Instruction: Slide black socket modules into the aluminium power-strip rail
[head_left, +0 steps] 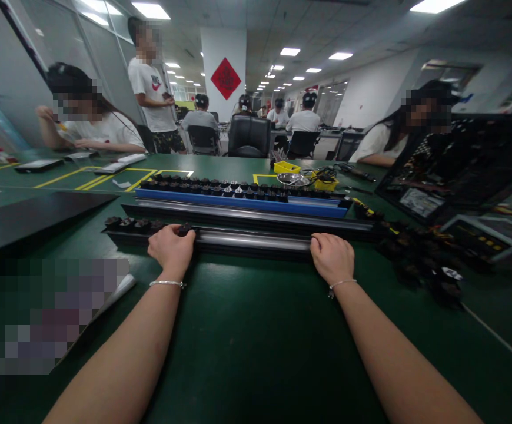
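A long black rail (253,241) with a shiny silver channel lies crosswise in front of me. Several small black parts (128,223) sit in its left end. My left hand (171,248) is closed at the rail, its thumb and fingers around a small black part (186,228) in the channel. Farther right, my right hand (333,256) grips the rail, fingers curled over its top edge. Behind it lie a second black rail (256,214) with a bare channel and a blue rail (238,201) lined with several black parts.
A dark pile of loose black parts (419,259) lies to the right, beside a grey device (494,238) and an open black casing (468,159). Yellow bins (286,168) and a metal dish (293,179) stand behind the rails. A pixelated sheet lies left. Other people sit around the green table (247,341).
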A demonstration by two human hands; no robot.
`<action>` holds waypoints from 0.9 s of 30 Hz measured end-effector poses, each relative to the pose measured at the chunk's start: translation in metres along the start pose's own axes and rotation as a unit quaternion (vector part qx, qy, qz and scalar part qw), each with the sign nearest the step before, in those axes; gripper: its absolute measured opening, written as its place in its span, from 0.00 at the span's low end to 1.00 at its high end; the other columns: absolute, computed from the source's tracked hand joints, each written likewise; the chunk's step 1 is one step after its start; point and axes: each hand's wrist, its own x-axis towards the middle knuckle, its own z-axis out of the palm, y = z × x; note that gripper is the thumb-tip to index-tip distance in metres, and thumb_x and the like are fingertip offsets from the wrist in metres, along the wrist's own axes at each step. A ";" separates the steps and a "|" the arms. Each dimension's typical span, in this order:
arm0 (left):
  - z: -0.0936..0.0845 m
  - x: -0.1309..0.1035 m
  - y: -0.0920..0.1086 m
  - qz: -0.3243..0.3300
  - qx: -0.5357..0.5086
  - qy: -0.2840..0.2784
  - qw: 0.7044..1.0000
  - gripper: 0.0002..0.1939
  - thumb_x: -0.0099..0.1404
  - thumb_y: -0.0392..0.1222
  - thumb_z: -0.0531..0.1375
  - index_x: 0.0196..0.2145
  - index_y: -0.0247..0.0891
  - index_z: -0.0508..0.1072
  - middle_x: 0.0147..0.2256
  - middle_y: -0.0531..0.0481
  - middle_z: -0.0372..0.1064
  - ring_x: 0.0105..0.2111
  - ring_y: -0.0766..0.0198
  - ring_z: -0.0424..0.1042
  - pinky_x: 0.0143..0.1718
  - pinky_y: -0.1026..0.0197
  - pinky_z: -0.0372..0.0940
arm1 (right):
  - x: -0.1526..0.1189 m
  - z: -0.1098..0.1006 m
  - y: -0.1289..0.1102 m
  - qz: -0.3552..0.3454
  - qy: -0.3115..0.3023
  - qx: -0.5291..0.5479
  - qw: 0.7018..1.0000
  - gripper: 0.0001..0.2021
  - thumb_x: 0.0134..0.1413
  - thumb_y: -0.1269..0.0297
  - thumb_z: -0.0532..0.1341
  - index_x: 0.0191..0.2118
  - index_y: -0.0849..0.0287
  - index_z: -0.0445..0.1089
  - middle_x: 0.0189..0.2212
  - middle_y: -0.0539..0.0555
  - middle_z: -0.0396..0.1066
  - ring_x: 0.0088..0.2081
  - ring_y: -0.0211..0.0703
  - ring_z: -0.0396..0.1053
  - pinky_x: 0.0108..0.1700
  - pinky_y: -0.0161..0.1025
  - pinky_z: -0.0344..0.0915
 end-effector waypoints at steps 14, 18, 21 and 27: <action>-0.003 -0.001 0.002 0.000 -0.005 -0.011 1.000 0.19 0.50 0.51 0.58 0.39 0.41 0.74 0.39 0.43 0.72 0.46 0.45 0.64 0.46 0.46 0.58 | 0.001 -0.001 0.000 0.001 -0.011 0.001 1.000 0.17 0.57 0.61 0.47 0.43 0.57 0.71 0.43 0.55 0.72 0.46 0.45 0.64 0.47 0.42 0.52; -0.002 0.000 0.001 0.001 0.002 -0.011 1.000 0.19 0.50 0.50 0.58 0.39 0.41 0.74 0.40 0.43 0.72 0.46 0.45 0.64 0.46 0.46 0.58 | 0.001 -0.001 -0.001 0.002 -0.009 0.001 1.000 0.17 0.58 0.62 0.47 0.43 0.57 0.71 0.43 0.55 0.72 0.46 0.45 0.64 0.46 0.41 0.52; 0.000 0.000 0.000 0.006 0.007 -0.008 1.000 0.19 0.50 0.51 0.58 0.39 0.41 0.74 0.40 0.43 0.72 0.46 0.45 0.64 0.45 0.46 0.58 | 0.000 -0.001 -0.001 0.001 -0.009 0.002 1.000 0.17 0.58 0.62 0.47 0.43 0.57 0.71 0.43 0.55 0.72 0.45 0.45 0.63 0.46 0.41 0.52; 0.002 0.002 -0.002 0.013 0.007 -0.008 1.000 0.19 0.51 0.51 0.57 0.39 0.41 0.74 0.39 0.43 0.72 0.45 0.45 0.65 0.45 0.47 0.59 | 0.001 -0.001 -0.001 0.006 -0.015 0.002 1.000 0.17 0.58 0.62 0.47 0.43 0.57 0.71 0.43 0.54 0.72 0.46 0.45 0.63 0.47 0.41 0.53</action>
